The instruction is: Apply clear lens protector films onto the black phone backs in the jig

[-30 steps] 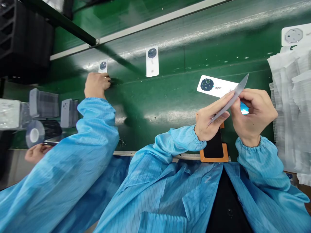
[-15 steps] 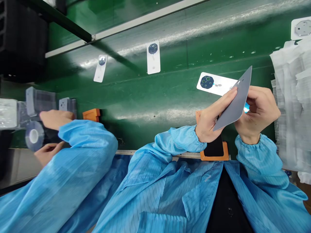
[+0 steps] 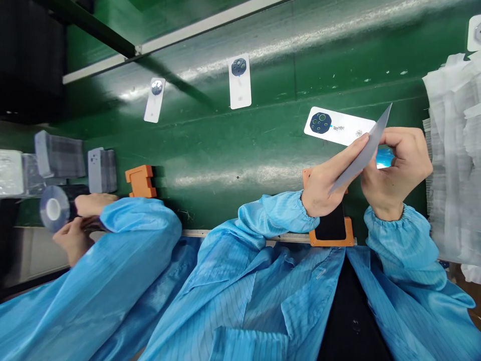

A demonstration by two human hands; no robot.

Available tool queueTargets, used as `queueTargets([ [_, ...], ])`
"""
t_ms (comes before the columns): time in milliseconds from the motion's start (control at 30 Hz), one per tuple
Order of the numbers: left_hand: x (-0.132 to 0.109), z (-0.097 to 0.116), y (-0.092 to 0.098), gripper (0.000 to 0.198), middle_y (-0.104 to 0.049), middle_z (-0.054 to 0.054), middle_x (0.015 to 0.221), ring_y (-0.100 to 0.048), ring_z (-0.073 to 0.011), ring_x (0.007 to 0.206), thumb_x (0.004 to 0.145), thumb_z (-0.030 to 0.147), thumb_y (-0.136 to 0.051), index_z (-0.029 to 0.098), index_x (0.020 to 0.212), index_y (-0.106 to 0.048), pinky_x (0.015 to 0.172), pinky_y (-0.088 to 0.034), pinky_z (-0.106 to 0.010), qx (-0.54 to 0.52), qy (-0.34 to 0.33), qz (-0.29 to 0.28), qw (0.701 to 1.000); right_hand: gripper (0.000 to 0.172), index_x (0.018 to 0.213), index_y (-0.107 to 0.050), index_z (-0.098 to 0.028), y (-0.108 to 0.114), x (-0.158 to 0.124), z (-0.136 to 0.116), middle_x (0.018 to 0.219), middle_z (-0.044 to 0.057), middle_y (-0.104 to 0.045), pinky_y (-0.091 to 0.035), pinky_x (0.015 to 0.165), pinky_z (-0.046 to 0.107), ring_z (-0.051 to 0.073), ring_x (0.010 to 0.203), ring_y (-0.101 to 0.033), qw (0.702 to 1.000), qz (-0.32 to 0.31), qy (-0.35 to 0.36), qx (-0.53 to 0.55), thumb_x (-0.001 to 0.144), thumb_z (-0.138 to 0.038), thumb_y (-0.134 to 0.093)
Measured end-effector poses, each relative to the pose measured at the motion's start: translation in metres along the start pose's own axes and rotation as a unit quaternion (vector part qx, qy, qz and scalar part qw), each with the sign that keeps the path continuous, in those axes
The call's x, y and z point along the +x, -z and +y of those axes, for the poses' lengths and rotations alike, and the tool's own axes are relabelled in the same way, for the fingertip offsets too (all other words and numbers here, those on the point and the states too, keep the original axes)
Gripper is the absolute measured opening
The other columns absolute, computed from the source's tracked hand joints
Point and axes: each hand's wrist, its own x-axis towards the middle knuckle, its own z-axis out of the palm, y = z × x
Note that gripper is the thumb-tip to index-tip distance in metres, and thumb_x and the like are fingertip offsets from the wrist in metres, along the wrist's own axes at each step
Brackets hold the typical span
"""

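1. The thin grey flat sheet (image 3: 366, 153) has tipped from face-on to nearly edge-on, raised above the orange fixture with a black panel (image 3: 332, 231).
2. Left hand (image 3: 325, 188) and right hand (image 3: 398, 168): each grip is closed, pinching the sheet.
3. The glossy green worktop (image 3: 244, 150) carries white backing cards (image 3: 240, 93); white foam sheets (image 3: 451, 150) are stacked at right.
4. At left, a co-worker's hand (image 3: 71, 238) now lies beside a clear tape roll (image 3: 53, 208).

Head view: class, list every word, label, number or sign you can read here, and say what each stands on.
Nearest white card: small dark print, too blurred to read.
Middle white card and far white card: no readable print.
Grey sheet in left hand and right hand: no print shows.
So nothing can be quoted.
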Motion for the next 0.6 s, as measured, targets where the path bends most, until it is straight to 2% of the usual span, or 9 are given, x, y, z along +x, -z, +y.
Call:
queueTargets([
  [67,0.003,-0.007,0.003,0.064,-0.075,-0.006,0.134,-0.065,-0.0342,0.137,0.102,0.072,-0.049,0.024,0.139,-0.07,0.121,-0.054,-0.052,-0.021,0.022,0.03,0.999,0.012,0.084,-0.056,-0.027,0.0,0.002,0.005,0.086,0.005,-0.066,-0.054,0.079,0.043,0.026,0.086,-0.065,1.0,-0.021,-0.009,-0.02,0.089,-0.017,-0.058],
  [133,0.006,-0.013,0.013,0.066,-0.078,-0.009,0.125,-0.071,-0.0336,0.129,0.1,0.073,-0.054,0.021,0.136,-0.071,0.117,-0.057,-0.052,-0.082,0.066,0.072,0.992,0.013,0.082,-0.055,-0.027,0.005,0.001,0.019,0.085,0.005,-0.064,-0.05,0.075,0.041,0.025,0.081,-0.061,0.998,-0.039,-0.028,-0.037,0.084,-0.014,-0.058],
  [267,0.004,-0.015,0.052,0.069,-0.075,-0.012,0.133,-0.077,-0.0312,0.118,0.097,0.067,-0.065,0.021,0.148,-0.06,0.107,-0.064,-0.05,-0.18,0.127,0.145,0.965,0.017,0.066,-0.057,-0.026,0.025,-0.012,0.076,0.067,0.003,-0.064,-0.038,0.058,0.037,0.019,0.057,-0.051,0.986,-0.072,-0.101,-0.115,0.072,-0.016,-0.069],
  [333,-0.008,-0.01,0.071,0.067,-0.074,-0.012,0.136,-0.077,-0.0302,0.117,0.098,0.063,-0.067,0.023,0.151,-0.058,0.106,-0.065,-0.048,-0.162,0.128,0.163,0.965,0.024,0.057,-0.055,-0.026,0.039,-0.022,0.098,0.054,0.001,-0.057,-0.033,0.055,0.037,0.017,0.049,-0.045,0.974,-0.106,-0.113,-0.166,0.07,-0.019,-0.074],
  [400,-0.027,-0.001,0.083,0.059,-0.075,-0.011,0.134,-0.077,-0.03,0.117,0.102,0.06,-0.062,0.024,0.149,-0.061,0.103,-0.067,-0.047,-0.103,0.104,0.164,0.976,0.032,0.056,-0.051,-0.027,0.053,-0.03,0.103,0.051,0.0,-0.053,-0.03,0.054,0.037,0.017,0.048,-0.041,0.963,-0.136,-0.105,-0.208,0.072,-0.021,-0.077],
  [433,-0.038,0.004,0.086,0.053,-0.076,-0.01,0.133,-0.077,-0.0296,0.118,0.105,0.056,-0.058,0.024,0.147,-0.064,0.103,-0.067,-0.046,-0.058,0.077,0.153,0.984,0.034,0.058,-0.05,-0.027,0.06,-0.031,0.097,0.053,0.0,-0.053,-0.031,0.054,0.037,0.017,0.049,-0.042,0.961,-0.145,-0.096,-0.216,0.075,-0.022,-0.078],
  [500,-0.058,0.016,0.088,0.042,-0.074,-0.008,0.138,-0.074,-0.0289,0.125,0.109,0.044,-0.055,0.026,0.145,-0.067,0.108,-0.065,-0.047,0.062,0.002,0.085,0.994,0.029,0.066,-0.053,-0.027,0.071,-0.03,0.073,0.062,0.001,-0.06,-0.037,0.054,0.038,0.019,0.054,-0.051,0.966,-0.162,-0.067,-0.192,0.083,-0.023,-0.077],
  [533,-0.066,0.021,0.086,0.041,-0.071,-0.008,0.143,-0.071,-0.0287,0.13,0.109,0.037,-0.056,0.026,0.147,-0.065,0.113,-0.062,-0.047,0.129,-0.044,0.035,0.99,0.022,0.074,-0.058,-0.027,0.075,-0.029,0.057,0.07,0.003,-0.065,-0.042,0.055,0.038,0.02,0.059,-0.058,0.971,-0.171,-0.039,-0.16,0.086,-0.024,-0.076],
  [600,-0.078,0.026,0.08,0.047,-0.064,-0.009,0.152,-0.062,-0.028,0.142,0.107,0.024,-0.056,0.025,0.155,-0.056,0.12,-0.056,-0.047,0.251,-0.137,-0.06,0.956,0.011,0.098,-0.068,-0.025,0.081,-0.027,0.027,0.094,0.007,-0.076,-0.057,0.067,0.041,0.025,0.078,-0.072,0.974,-0.207,0.045,-0.086,0.09,-0.023,-0.075],
])
